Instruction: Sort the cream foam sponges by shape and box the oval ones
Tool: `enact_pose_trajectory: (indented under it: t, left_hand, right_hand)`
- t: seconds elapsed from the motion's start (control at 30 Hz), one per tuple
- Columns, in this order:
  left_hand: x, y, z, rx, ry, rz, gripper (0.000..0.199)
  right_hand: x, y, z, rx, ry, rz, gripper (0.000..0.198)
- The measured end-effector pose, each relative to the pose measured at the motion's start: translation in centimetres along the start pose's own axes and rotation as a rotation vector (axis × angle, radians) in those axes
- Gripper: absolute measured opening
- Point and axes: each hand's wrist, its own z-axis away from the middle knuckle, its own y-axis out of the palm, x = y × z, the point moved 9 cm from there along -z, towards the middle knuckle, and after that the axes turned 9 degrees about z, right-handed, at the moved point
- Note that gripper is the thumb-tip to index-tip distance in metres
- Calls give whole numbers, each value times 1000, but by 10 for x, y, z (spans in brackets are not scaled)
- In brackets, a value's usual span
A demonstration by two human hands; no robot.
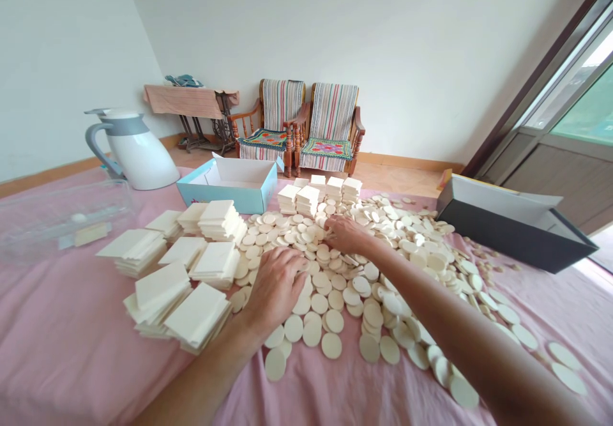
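Observation:
Pale round discs (319, 303), looking like thin wood, lie in a wide loose heap over a pink cloth. My left hand (278, 282) rests low over the near left side of the heap, back up, fingers bent together; what lies under its fingers is hidden. Farther forward, my right hand (345, 233) reaches into the middle of the heap with fingers curled down among the discs. Its fingertips are partly hidden, so I cannot make out what they grip. To the left stand several stacks of pale square pieces (198, 311), and smaller square stacks (306, 199) stand behind the heap.
A light blue open box (223, 195) stands behind the left stacks, beside a white and grey jug (141, 154). A clear plastic tray (43, 221) lies far left. A dark open box (507, 231) is at right, near small brown bits (483, 263). Two armchairs (328, 126) stand beyond.

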Motion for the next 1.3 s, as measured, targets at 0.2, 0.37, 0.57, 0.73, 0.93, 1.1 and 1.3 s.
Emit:
enact_pose_trajectory:
  t: [0.2, 0.37, 0.57, 0.73, 0.93, 1.1, 1.3]
  left_hand:
    - [9, -2, -1, -38, -49, -73, 25]
    - [8, -2, -1, -51, -40, -74, 27]
    - [6, -6, -2, -63, -24, -58, 24]
    - [5, -8, -1, -74, -22, -66, 24]
    - [3, -8, -2, -77, -24, -71, 22]
    - [2, -10, -1, -90, -19, -45, 20]
    - [4, -12, -2, -89, -36, -33, 20]
  right_hand:
    - [-2, -27, 18, -206, 77, 126, 31]
    - [25, -17, 6, -180, -95, 52, 21]
    - [40, -8, -4, -110, -98, 132, 23]
    - [48, -9, 1, -116, -126, 188, 24]
    - [-23, -22, -15, -222, 149, -41, 26]
    - [-60, -19, -43, -181, 275, 26, 28]
    - [-47, -8, -67, -159, 255, 37, 30]
